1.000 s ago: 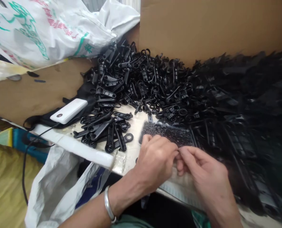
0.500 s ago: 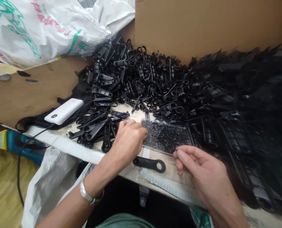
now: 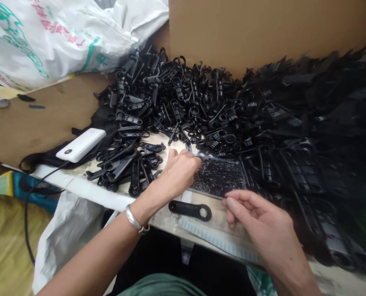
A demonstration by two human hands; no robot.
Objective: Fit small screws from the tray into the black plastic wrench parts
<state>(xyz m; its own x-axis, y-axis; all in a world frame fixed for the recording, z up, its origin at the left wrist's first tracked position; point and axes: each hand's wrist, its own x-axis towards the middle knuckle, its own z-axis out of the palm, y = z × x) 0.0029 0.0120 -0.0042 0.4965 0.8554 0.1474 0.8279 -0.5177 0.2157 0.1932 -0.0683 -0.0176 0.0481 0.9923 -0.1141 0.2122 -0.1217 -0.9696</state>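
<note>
A clear shallow tray (image 3: 220, 176) full of tiny dark pieces lies in front of me. My left hand (image 3: 183, 168) is over its left end, fingers curled down; the fingertips and whatever they hold are hidden. At the tray's near right corner, my right hand (image 3: 250, 209) pinches thumb against forefinger, and I cannot make out what is between them. One black plastic arm-shaped part (image 3: 190, 210) with a toothed ring end lies flat just below the tray, touched by neither hand.
A large heap of similar black parts (image 3: 176, 94) fills the back of the table, with more stacked parts (image 3: 302, 172) at right. A white power bank (image 3: 81, 144) with a cable lies at left. Cardboard (image 3: 263, 33) walls the back; a printed white sack (image 3: 62, 37) leans at upper left.
My left hand has shifted right, further over the tray. My right hand stays pinched at the tray's corner. The whole view has moved slightly.
</note>
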